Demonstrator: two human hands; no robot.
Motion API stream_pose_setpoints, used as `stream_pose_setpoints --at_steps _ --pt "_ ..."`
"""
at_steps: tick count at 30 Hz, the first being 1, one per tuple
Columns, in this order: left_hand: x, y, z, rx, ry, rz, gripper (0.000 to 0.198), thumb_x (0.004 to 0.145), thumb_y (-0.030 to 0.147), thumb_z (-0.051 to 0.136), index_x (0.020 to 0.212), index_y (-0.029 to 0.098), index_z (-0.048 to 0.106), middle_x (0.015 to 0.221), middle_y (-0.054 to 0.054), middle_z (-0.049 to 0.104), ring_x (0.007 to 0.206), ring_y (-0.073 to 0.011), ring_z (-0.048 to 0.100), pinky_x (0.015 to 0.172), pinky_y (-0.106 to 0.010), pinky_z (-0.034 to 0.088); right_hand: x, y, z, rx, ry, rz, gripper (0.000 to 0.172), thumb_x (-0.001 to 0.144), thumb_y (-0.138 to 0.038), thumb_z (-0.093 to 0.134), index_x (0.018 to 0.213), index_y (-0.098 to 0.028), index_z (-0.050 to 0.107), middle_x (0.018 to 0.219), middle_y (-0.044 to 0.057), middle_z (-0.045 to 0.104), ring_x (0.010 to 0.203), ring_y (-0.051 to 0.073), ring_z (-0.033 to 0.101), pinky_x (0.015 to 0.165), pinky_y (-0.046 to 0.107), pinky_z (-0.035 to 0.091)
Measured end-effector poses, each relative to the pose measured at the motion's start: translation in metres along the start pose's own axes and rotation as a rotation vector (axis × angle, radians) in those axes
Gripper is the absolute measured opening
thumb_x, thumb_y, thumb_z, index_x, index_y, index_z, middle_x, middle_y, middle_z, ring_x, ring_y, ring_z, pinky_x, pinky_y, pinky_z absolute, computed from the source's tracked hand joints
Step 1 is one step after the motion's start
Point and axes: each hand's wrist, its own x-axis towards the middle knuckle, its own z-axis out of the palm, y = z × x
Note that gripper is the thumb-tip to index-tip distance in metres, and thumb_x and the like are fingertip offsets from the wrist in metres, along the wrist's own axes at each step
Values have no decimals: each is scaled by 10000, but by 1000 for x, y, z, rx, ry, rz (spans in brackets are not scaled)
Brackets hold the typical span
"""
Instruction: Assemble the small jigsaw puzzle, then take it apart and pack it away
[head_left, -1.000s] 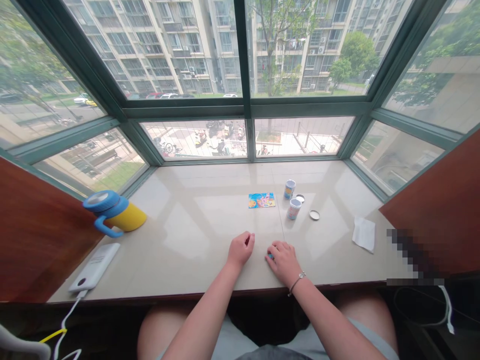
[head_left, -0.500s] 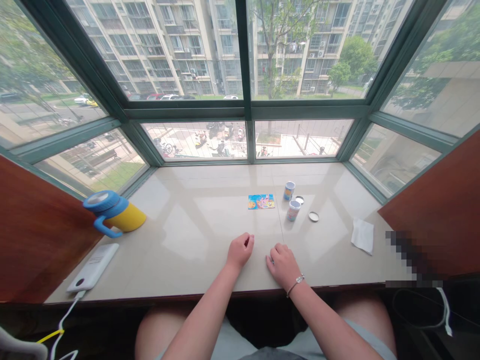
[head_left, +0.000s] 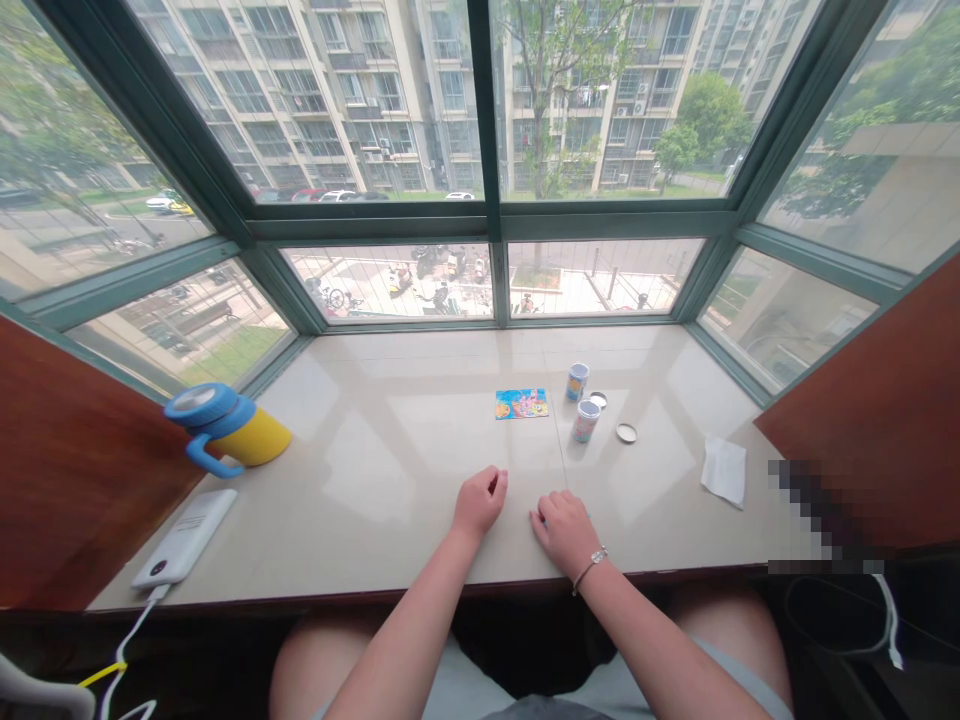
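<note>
both hands (head_left: 478,502) (head_left: 568,531) rest loosely curled on the pale sill (head_left: 375,520); whether they hold anything, i cannot tell.

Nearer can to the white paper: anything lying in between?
Yes. The head view shows a round lid lying between the nearer can and the white paper, apart from both and closer to the can.

Thin bracelet (head_left: 580,578) with silvery charm (head_left: 598,557) at right wrist (head_left: 584,559), pale grey shorts (head_left: 463,678)
</note>
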Motion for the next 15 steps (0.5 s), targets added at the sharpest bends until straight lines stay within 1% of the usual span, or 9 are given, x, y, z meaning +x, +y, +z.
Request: stream_pose_setpoints --at_steps 4,8,11,13,15 --pt "1 -1 1 8 9 3 374 997 395 420 666 224 451 602 21 491 580 -138 447 612 -262 328 11 6 2 8 -28 -48 220 1010 -331 560 826 -213 588 841 40 589 879 205 504 811 332 313" --pt "2 -2 1 8 4 -7 381 1000 410 422 667 225 439 604 24 483 578 -137 440 607 -258 325 35 16 3 -1 -69 -119 254 1019 -370 554 828 -210 600 854 42 595 882 201 501 810 324 320" --pt "2 -2 1 8 -5 -12 390 1006 427 421 670 227 432 612 26 483 580 -137 436 609 -259 327 53 21 -2 -13 -107 -164 297 1035 -413 524 838 -212 618 862 50 604 887 207 504 802 329 322" --pt "2 -3 1 11 -6 -15 392 1006 430 415 670 228 432 613 23 487 584 -140 442 613 -261 331 58 22 -7 -23 -106 -147 313 1044 -437 497 874 -219 643 906 64 621 915 217 514 823 340 328" --pt "2 -3 1 16 -3 -19 394 1006 430 407 669 229 435 611 20 488 588 -143 451 621 -264 336 53 21 -11 -33 -69 -59 301 1039 -467 493 965 -236 672 1027 87 641 1000 238 527 895 366 339"
